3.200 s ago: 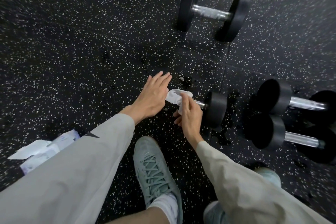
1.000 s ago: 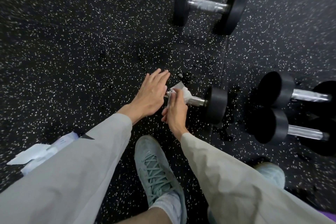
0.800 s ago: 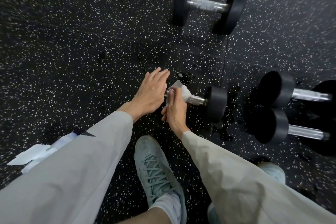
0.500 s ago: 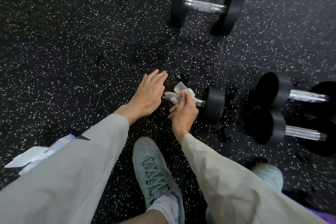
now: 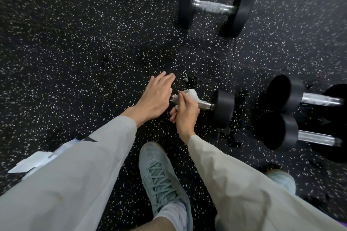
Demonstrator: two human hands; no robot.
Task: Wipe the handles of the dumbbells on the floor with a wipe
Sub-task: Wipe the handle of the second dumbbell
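- A white wipe (image 5: 191, 94) is pinched by the right hand (image 5: 185, 112), whose fingers are curled round it, and it is pressed against the handle (image 5: 203, 103) of the nearest dumbbell (image 5: 223, 108).
- The left hand (image 5: 156, 97) is held open with its fingers straight and together, laid flat over the dumbbell's left end, which is hidden beneath it.
- The nearest dumbbell is seen lying on the floor (image 5: 75, 52) in front of the person, its long axis running left to right, tilted slightly downward toward the right.
- Its handle is shown as a bright, ridged metal bar; its right end is a thick black round weight.
- The wipe appears crumpled, partly bunched above the bar and partly covered by the fingers.
- A larger dumbbell (image 5: 216, 6) is seen farther off, well apart, also lying left to right, with a shiny handle between two black discs.
- Two more dumbbells (image 5: 293, 114) are seen at the right, one just behind the other, with handles pointing right.
- A grey-green shoe (image 5: 161, 176) is planted near the hands.
- White packaging (image 5: 33, 161) is seen lying at the left, partly covered by a sleeve.
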